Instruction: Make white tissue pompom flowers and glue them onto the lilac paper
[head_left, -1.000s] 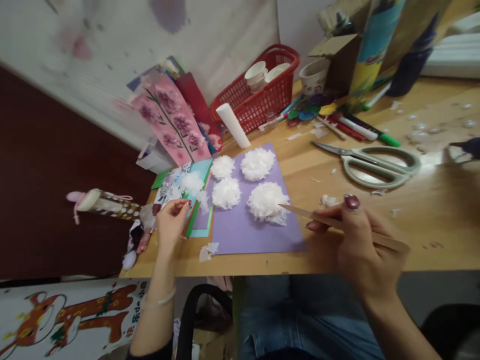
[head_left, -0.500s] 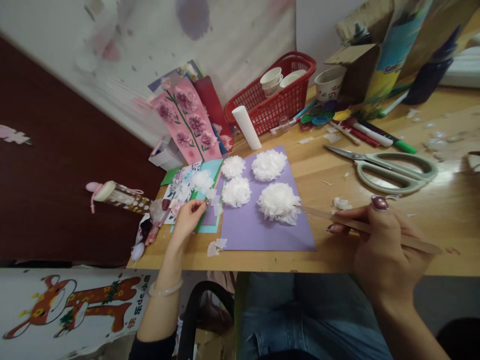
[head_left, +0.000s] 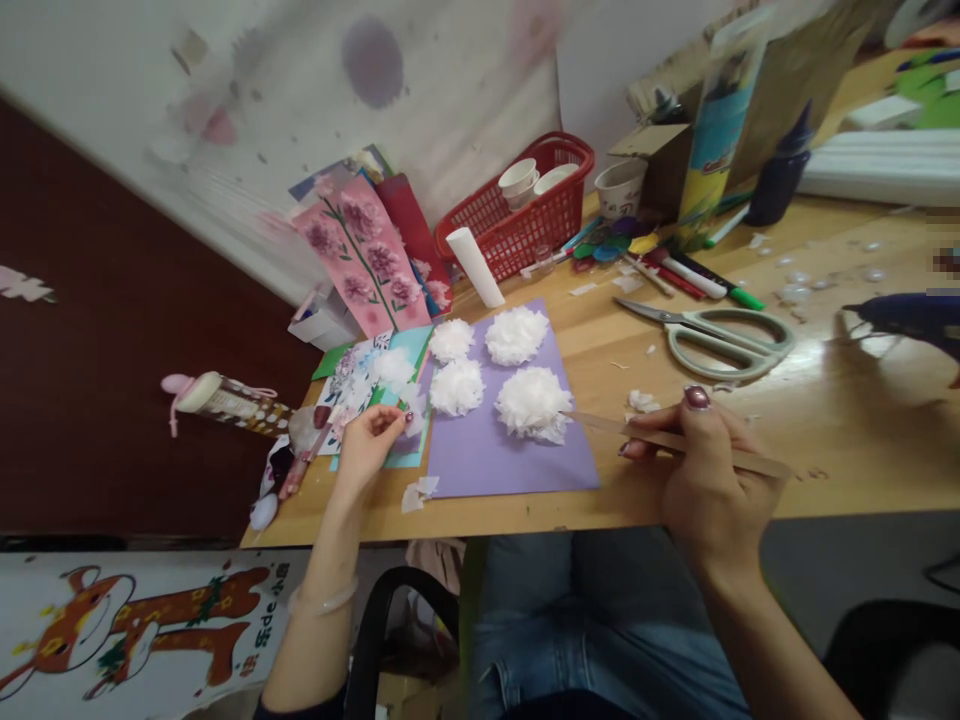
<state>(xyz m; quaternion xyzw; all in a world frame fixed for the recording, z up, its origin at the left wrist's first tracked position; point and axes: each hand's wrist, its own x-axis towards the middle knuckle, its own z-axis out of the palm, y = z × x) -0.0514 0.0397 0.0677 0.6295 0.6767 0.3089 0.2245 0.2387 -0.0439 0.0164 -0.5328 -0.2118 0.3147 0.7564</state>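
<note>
Pompoms (head_left: 532,403) ruffled ppr, stick (head_left: 611,426) smooth matt wd.

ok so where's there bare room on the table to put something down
Mostly bare table: right of the right hand, below the glue gun. The purple sheet is bare along its front, below the flowers. Crowded: the back, around basket and markers, and the left, around papers.

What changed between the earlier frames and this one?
The left hand moved right, toward the purple sheet, now by a thin white scrap; any grip is unclear. The right hand, still holding the flat stick, drew back slightly rightward. The four white paper puffs and the scissors stayed put.
</note>
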